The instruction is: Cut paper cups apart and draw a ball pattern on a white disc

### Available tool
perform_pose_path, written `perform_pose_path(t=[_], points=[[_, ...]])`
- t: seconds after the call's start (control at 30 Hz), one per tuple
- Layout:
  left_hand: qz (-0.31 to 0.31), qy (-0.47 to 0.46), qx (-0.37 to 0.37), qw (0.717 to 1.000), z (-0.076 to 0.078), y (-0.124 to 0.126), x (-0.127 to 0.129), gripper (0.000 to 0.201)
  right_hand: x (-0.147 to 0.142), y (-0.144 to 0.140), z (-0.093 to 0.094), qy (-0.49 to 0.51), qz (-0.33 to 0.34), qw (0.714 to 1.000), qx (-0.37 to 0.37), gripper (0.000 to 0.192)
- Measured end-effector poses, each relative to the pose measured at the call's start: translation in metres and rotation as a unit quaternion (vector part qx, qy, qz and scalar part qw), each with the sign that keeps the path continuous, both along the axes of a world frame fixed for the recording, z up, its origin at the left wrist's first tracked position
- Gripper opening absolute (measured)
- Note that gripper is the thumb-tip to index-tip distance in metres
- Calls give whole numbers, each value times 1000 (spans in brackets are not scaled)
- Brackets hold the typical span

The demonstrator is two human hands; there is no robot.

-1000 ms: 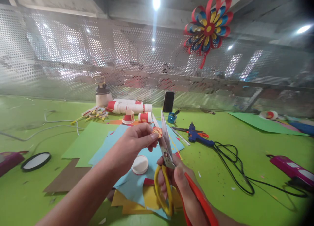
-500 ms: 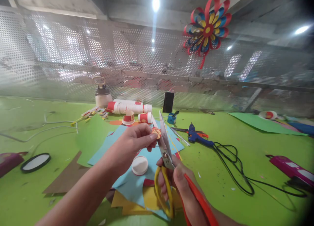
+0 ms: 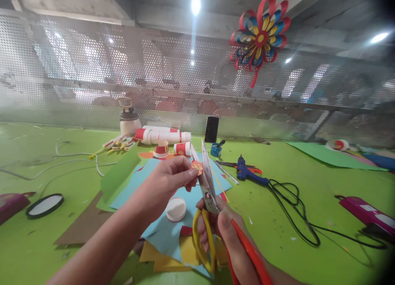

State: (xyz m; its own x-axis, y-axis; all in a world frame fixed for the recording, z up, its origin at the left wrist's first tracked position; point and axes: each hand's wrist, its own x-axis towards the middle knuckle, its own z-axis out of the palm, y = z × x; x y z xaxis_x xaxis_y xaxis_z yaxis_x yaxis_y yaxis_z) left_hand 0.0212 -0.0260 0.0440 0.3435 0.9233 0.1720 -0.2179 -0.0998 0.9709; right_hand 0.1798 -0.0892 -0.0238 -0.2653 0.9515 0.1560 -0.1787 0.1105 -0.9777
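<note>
Between the thumb and fingers of my left hand is a small round red paper piece with yellow lettering. My right hand grips a pair of scissors with one yellow and one red handle. The blades point away from me, a little apart, and lie against the right edge of the red piece. Below my hands, a white round cup base rests on light blue paper. Yellow paper lies under the blue sheet.
Paper cups lie stacked at the back beside a spray bottle. A phone stands upright. To the right are a blue glue gun with a black cable and a magenta tool. A paper flower hangs above.
Both hands stay almost in place. The scissors' handles have shifted very slightly left. The green sheet at the left has curled up at its edge.
</note>
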Motion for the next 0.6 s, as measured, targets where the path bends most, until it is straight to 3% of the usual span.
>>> perform_pose_path(t=[0.6], points=[[-7, 8, 6, 1000, 0, 0, 0, 23, -1, -4, 6, -10, -19, 1000, -9, 51]])
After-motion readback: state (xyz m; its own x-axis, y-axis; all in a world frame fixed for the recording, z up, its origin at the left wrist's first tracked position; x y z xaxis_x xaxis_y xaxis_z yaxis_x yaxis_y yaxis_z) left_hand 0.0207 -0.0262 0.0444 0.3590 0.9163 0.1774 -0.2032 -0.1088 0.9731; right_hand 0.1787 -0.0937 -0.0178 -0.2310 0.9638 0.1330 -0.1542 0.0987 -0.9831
